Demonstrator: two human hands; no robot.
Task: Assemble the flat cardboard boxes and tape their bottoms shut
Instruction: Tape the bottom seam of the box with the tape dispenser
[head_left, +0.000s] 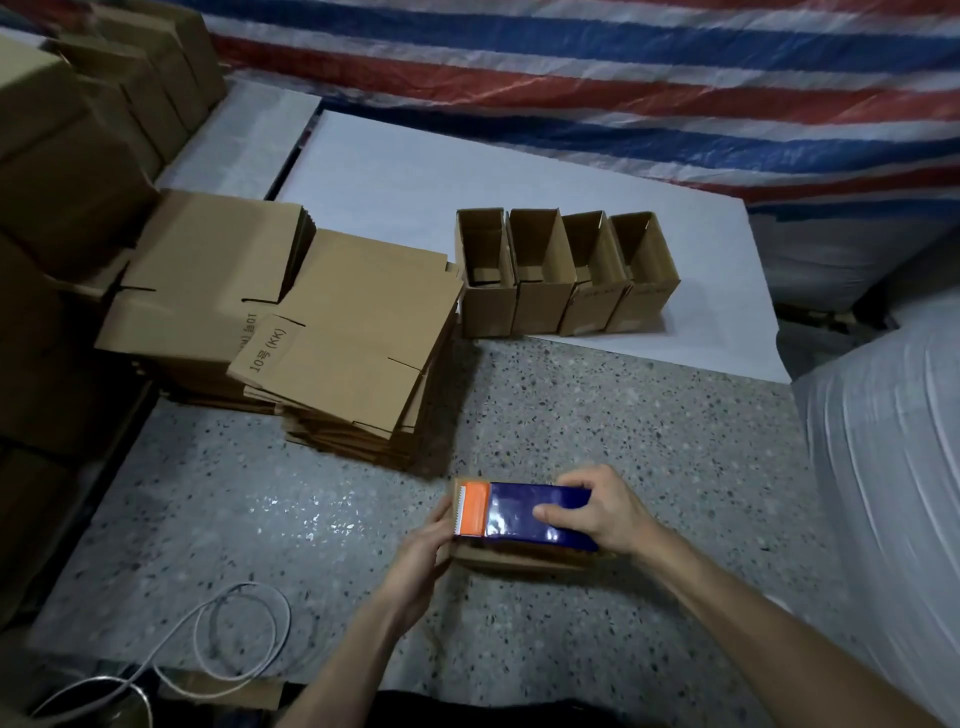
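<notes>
A small cardboard box lies on the speckled floor right in front of me. On top of it sits a blue tape dispenser with an orange end and a toothed blade at its left. My right hand grips the dispenser's right end, thumb on its top. My left hand holds the box's left end, just under the blade. Two stacks of flat boxes lie to the left. Several assembled open boxes stand in a row on a white sheet farther back.
Large brown cartons pile up along the left. A white cable coils on the floor at the lower left. White wrapped bundles stand at the right. A red, white and blue striped tarp covers the back.
</notes>
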